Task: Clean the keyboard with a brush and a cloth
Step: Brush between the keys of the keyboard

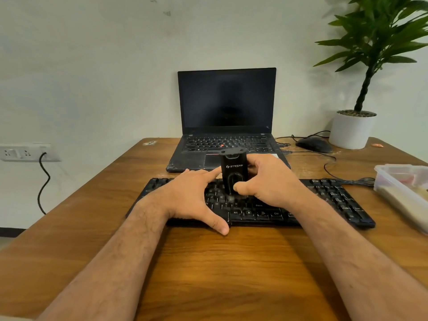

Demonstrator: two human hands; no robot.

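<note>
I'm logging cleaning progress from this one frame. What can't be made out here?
- Brush bristles, head view: hidden between the right hand and the keyboard.
- Keys under the left hand: covered.
- Plastic box: cut off by the right edge, contents blurred.
- Cloth: none seen.

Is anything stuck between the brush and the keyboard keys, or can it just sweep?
Nothing visible is in the way. The right hand holds the black brush upright with its bottom end down on the middle keys of the keyboard. The left hand rests flat on the keys just beside it, to the brush's left.
</note>
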